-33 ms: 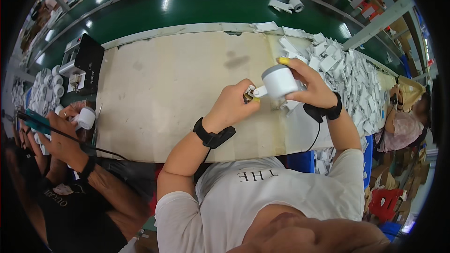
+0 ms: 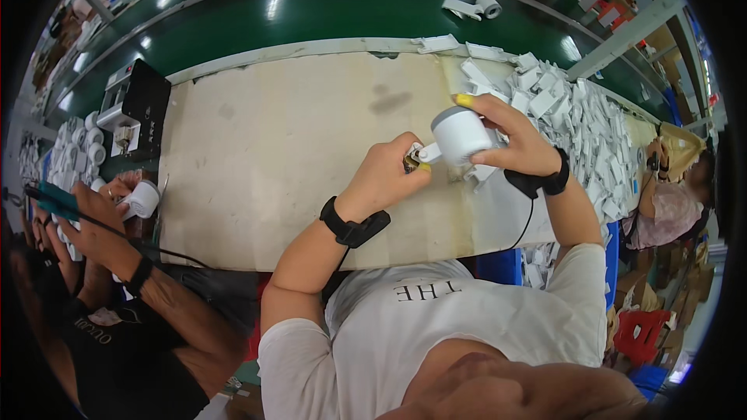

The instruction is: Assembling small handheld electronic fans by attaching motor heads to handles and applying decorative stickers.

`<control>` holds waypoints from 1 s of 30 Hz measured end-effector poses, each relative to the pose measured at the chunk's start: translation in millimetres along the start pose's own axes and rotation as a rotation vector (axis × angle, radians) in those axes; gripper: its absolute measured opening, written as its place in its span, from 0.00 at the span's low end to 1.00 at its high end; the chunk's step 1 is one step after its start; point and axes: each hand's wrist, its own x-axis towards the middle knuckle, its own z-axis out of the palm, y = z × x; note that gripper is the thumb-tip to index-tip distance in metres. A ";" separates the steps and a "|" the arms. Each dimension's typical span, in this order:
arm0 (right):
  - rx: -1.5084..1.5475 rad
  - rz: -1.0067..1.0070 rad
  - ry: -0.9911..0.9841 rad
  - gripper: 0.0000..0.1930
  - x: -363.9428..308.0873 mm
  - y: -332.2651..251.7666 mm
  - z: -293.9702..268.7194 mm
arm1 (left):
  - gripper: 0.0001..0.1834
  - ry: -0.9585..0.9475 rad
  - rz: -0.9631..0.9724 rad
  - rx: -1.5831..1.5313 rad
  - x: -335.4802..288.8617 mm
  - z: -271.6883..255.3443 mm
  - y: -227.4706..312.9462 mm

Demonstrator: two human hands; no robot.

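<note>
My right hand [image 2: 517, 140], a yellow cover on one fingertip, grips a white cylindrical housing [image 2: 461, 136] with a grey rim. From its left side a short white arm [image 2: 429, 153] reaches to my left hand [image 2: 385, 171]. The fingers of that hand are closed round a small metallic part [image 2: 412, 157] at the arm's end; its exact kind is mostly hidden by the fingers. Both hands are above the pale worktable [image 2: 272, 163].
A large heap of white plastic pieces [image 2: 576, 124] covers the table's right side. A black device [image 2: 138, 109] stands at the left. Beyond the table, a white part [image 2: 489, 6] lies on a green conveyor [image 2: 350, 8]. At left, a co-worker's hand [image 2: 101, 222] holds a teal tool [image 2: 58, 201].
The white housing has tipped slightly in my right hand. The co-worker's hands at the left have shifted a little. My left hand stays in place.
</note>
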 end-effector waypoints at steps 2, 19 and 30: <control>-0.277 -0.063 -0.169 0.33 5.5 -13.8 -9.1 | 0.13 -0.034 -0.043 0.056 1.5 2.3 3.7; 0.029 0.117 -0.274 0.24 77.4 46.9 -16.1 | 0.09 -0.044 -0.187 -0.659 -2.5 -6.0 -4.7; -1.084 0.235 -0.084 0.24 169.8 152.8 -38.7 | 0.17 0.191 -0.105 -0.918 6.4 -47.8 -32.3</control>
